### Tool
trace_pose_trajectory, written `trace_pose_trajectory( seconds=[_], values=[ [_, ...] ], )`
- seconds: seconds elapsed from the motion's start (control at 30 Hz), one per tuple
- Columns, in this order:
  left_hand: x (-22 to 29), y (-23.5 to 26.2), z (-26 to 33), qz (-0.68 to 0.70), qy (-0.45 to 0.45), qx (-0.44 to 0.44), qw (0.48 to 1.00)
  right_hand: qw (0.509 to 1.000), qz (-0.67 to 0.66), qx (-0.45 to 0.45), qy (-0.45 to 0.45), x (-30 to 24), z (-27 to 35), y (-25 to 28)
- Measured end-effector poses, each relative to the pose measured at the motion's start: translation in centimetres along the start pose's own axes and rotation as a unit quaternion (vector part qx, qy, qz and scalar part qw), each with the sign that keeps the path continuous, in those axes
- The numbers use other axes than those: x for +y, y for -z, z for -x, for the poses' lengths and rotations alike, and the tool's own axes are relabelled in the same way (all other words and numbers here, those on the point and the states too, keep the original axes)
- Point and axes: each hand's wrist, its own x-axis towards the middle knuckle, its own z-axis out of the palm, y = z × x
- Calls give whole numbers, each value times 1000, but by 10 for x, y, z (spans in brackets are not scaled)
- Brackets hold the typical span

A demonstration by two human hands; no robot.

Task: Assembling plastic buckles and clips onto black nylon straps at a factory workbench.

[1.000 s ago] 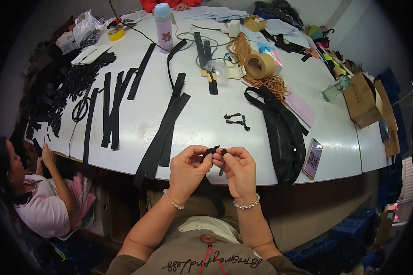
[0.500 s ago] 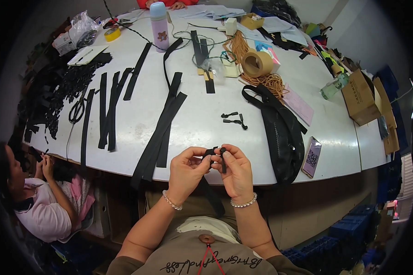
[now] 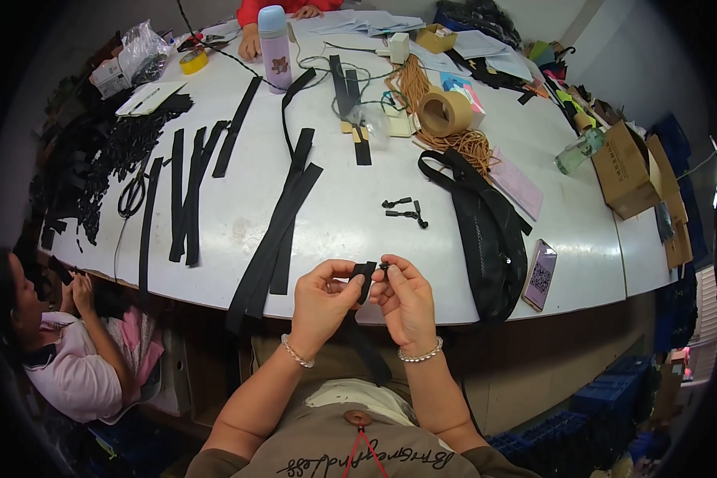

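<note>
Close to the table's front edge, my left hand (image 3: 324, 296) pinches a black webbing strap (image 3: 366, 279), folded at its upper end. The strap's loose part hangs down past the table edge toward my lap. My right hand (image 3: 409, 307) is closed on a small black zipper pull (image 3: 385, 266), mostly hidden by the fingertips. Both hands are side by side, with the pull just right of the strap's fold. Several similar black pulls (image 3: 407, 213) lie on the table beyond my hands. To their right rests a long black bag (image 3: 490, 247) with a strap loop.
Black straps (image 3: 275, 231) lie across the left of the white table (image 3: 342, 215). A flask (image 3: 275, 56), tape roll (image 3: 444, 113) and tan cords (image 3: 470, 146) stand farther back. A phone (image 3: 541, 275) is near the right edge. One person (image 3: 80, 350) sits at left; another's red sleeve (image 3: 251, 12) shows opposite.
My right hand has shifted slightly, and the pull in it is now more covered by the fingers. The strap's fold shows more broadly in my left hand. The opposite person's hand has moved beside the flask.
</note>
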Motion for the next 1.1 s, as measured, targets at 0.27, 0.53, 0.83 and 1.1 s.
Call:
trace_pose_trajectory(
  seconds=[0.27, 0.53, 0.83, 1.1],
  values=[
    [-2, 4, -4, 8, -4, 10, 1000, 1000, 20, 2, -6, -2, -2, -5],
    [-15, 9, -6, 18, 12, -13, 1000, 1000, 0, 20, -4, 2, -3, -5],
    [-21, 16, -9, 12, 19, -17, 1000, 999, 37, 33, 1, 9, -7, -7],
    [-25, 13, -9, 19, 3, -15, 1000, 998, 44, 43, 13, 9, -8, -8]
  ],
)
